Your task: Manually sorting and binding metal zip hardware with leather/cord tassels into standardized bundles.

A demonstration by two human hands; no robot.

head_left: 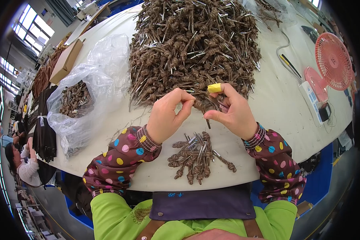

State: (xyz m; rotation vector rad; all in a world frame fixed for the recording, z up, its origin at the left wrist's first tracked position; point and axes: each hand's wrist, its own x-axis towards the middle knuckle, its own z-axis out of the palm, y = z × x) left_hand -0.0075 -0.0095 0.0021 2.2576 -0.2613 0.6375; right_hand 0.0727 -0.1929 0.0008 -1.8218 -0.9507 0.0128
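Over the table (pixel 150 172) — left grip (pixel 168 116) pinches knotted brown cord (pixel 200 105).

Brown cords (pixel 196 52), polka-dotted maroon sleeves (pixel 118 160)

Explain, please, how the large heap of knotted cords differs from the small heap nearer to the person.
The large heap is tall and dense; the small heap is low and loose. The large heap lies further across the table; the small heap lies by the near edge. Both hold brown knotted cords with silvery tips.
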